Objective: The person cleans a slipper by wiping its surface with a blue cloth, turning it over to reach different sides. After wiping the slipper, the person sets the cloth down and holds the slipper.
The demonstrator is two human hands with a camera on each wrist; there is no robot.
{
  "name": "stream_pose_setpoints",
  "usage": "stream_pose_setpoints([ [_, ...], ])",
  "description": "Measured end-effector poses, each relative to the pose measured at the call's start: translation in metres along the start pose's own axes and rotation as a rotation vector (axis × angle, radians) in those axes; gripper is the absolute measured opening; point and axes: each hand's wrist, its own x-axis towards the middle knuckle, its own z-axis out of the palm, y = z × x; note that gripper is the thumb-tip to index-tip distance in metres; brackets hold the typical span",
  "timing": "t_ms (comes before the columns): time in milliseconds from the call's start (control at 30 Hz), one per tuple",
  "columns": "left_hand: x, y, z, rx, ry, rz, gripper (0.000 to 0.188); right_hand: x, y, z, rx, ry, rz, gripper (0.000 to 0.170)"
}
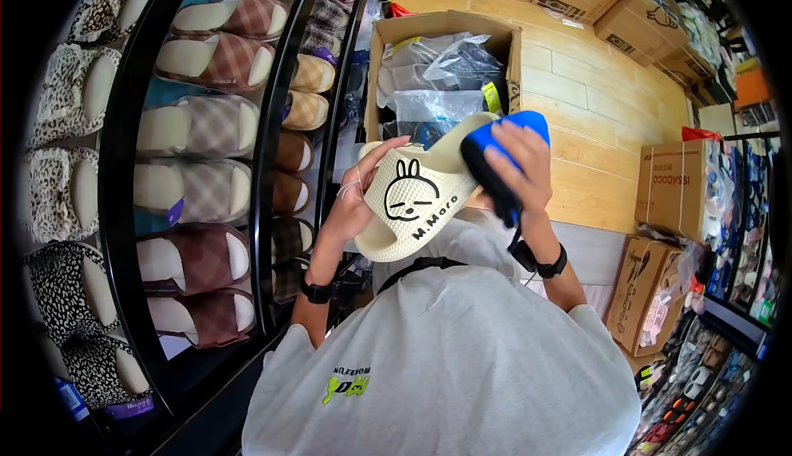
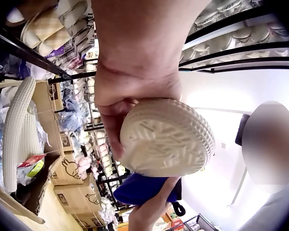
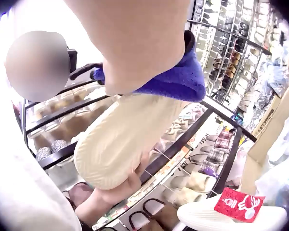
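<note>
a shop, its racks [image 1: 276, 159] lined with slippers [image 1: 198, 124]

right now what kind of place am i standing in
Likely a shoe shop or its stockroom: racks of slippers stand on the left, a cardboard box holds bagged goods, and the left hand grips a cream slide with a rabbit face.

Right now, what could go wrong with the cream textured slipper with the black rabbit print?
Drop: only the left hand grips the slipper, held up near the open brown cardboard carton. A hard push from the blue plush pad in the right hand might twist it loose.
Snag: the black strap at the pad's edge could catch it.
</note>
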Motion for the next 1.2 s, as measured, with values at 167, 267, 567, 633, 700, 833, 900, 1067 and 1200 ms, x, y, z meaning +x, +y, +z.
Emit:
stream_pose_setpoints([
  [167,0.0,0.0,-0.003,-0.008,-0.02,0.005,0.066,0.002,-0.001,0.01,-0.007,0.129,0.177,0.056],
  [267,0.001,-0.001,0.0,-0.039,-0.018,0.012,0.067,-0.002,-0.018,0.008,-0.092,0.07,0.085,0.055],
  [567,-0.001,-0.004,-0.003,-0.068,-0.046,0.013,0.068,0.005,-0.008,0.009,-0.04,0.066,0.123,0.056],
  [633,0.001,-0.002,0.001,-0.05,-0.016,0.005,0.068,0.001,-0.022,0.01,-0.089,0.041,0.059,0.054],
  [700,0.002,-0.004,0.001,-0.045,-0.015,0.023,0.067,-0.008,-0.031,0.013,-0.08,0.011,-0.036,0.049],
  [833,0.002,0.002,0.003,0.011,-0.017,0.045,0.067,0.001,-0.011,0.006,-0.078,-0.016,-0.025,0.053],
  [900,0.001,0.0,-0.001,0.012,-0.022,0.044,0.067,0.009,-0.003,0.007,-0.035,0.029,0.147,0.056],
  [1067,0.005,0.0,0.006,-0.003,-0.012,0.062,0.069,0.009,-0.02,0.012,-0.079,0.051,0.024,0.053],
  [1200,0.006,-0.006,0.004,-0.022,0.052,0.067,0.07,-0.002,-0.027,0.018,-0.043,0.005,-0.199,0.042],
])
